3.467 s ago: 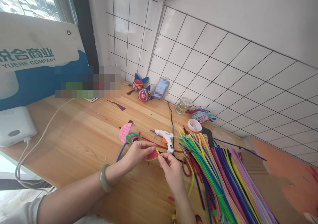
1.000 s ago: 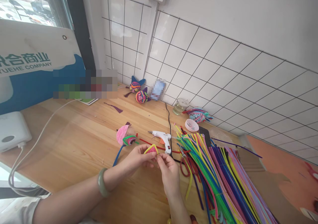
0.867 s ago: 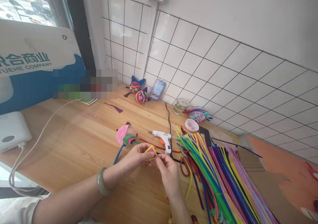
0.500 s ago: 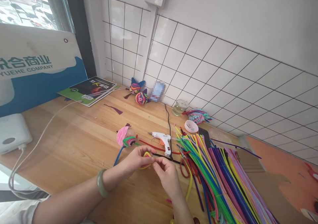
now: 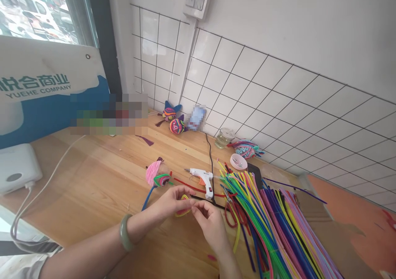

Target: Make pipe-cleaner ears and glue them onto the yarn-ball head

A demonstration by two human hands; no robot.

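Between my hands is a small looped piece of yellow pipe cleaner (image 5: 182,214) with some pink inside it. My left hand (image 5: 173,200) is closed on the loop, thumb and fingers pinching it. The fingertips of my right hand (image 5: 208,217) are pinched together at the loop's right side, where the pipe cleaner's end is mostly hidden. Just beyond my left hand lies a ball partly wrapped in pink (image 5: 152,173), with a coiled green, red and black eye shape (image 5: 162,180) and a blue strip (image 5: 149,197) trailing from it.
A white glue gun (image 5: 201,178) lies ahead of my hands, its black cord running to the wall. Red-handled scissors (image 5: 230,215) and a large bundle of coloured pipe cleaners (image 5: 262,217) are at right. Behind stand a glass jar (image 5: 225,138), a pink bowl (image 5: 238,161) and finished wrapped figures (image 5: 177,125).
The view has shifted slightly, so the scene sits a little lower. Both hands stay together at the yellow loop, with only slight finger movement.
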